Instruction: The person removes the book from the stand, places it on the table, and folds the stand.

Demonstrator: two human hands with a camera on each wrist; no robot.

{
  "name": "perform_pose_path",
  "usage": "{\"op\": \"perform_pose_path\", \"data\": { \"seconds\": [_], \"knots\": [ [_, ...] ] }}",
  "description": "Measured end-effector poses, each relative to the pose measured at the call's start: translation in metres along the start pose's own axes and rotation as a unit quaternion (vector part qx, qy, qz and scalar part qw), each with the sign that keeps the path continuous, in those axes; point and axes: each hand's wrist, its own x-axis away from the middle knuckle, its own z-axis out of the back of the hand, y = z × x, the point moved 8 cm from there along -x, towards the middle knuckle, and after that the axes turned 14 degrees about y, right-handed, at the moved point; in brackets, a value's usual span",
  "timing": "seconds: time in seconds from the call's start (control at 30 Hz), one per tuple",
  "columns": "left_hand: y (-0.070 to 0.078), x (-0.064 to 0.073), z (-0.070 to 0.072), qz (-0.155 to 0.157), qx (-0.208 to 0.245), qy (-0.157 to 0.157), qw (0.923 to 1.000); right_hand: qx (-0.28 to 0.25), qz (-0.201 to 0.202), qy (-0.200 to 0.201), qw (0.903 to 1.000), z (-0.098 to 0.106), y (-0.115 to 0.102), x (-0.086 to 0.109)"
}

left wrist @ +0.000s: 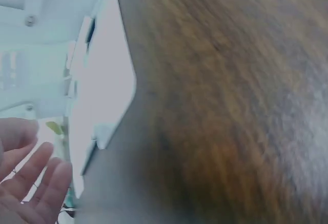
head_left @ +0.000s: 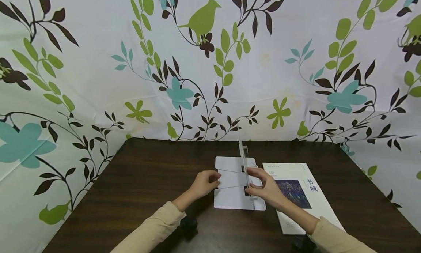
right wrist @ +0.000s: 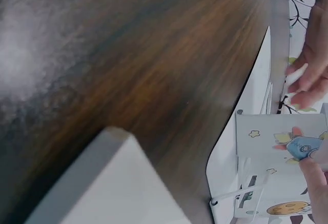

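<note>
A white book stand [head_left: 227, 202] lies on the table with its flat base down and thin metal wires across it. Its hinged panel [head_left: 243, 158] stands nearly upright; a cartoon rocket and planet print shows on this panel [right wrist: 256, 131] in the right wrist view. My right hand [head_left: 267, 190] holds the panel by its side between thumb and fingers. At the base's left edge is my left hand [head_left: 204, 182], its fingers loosely bent. The left wrist view shows no object in that hand [left wrist: 38, 190]; whether its fingertips touch the stand, I cannot tell.
A white book [head_left: 322, 212] with a dark picture on its cover lies right of the stand, under my right forearm. The dark wooden table [head_left: 158, 165] ends at a patterned curtain [head_left: 204, 81] at the back.
</note>
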Motion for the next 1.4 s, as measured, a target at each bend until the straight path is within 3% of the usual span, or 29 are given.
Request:
{"op": "perform_pose_path", "data": {
  "seconds": [0.23, 0.4, 0.57, 0.7, 0.83, 1.07, 1.23, 1.4],
  "knots": [
    [0.023, -0.003, 0.025, -0.001, 0.080, 0.043, 0.9959, 0.029, 0.013, 0.002, 0.9995, -0.008, -0.004, -0.003],
    [0.045, -0.001, 0.034, 0.033, 0.172, 0.025, 0.9843, 0.053, -0.009, 0.009, 0.9985, -0.014, -0.004, -0.003],
    [0.061, 0.002, 0.035, 0.068, 0.235, -0.002, 0.9696, 0.099, -0.025, 0.014, 0.9947, -0.019, -0.003, -0.004],
    [0.064, 0.005, 0.032, 0.095, 0.247, -0.007, 0.9644, 0.125, -0.019, 0.010, 0.9919, -0.024, -0.003, -0.004],
    [0.058, 0.008, 0.030, 0.115, 0.228, 0.006, 0.9667, 0.131, -0.014, 0.008, 0.9912, -0.028, -0.005, -0.004],
    [0.054, 0.010, 0.030, 0.109, 0.240, 0.026, 0.9643, 0.135, -0.017, 0.016, 0.9906, -0.033, -0.003, -0.005],
    [0.053, 0.012, 0.030, 0.106, 0.262, 0.021, 0.9589, 0.123, -0.033, 0.022, 0.9916, -0.034, 0.002, -0.004],
    [0.049, 0.015, 0.032, 0.112, 0.260, 0.023, 0.9589, 0.098, -0.052, 0.012, 0.9938, -0.037, 0.006, 0.000]
  ]
}}
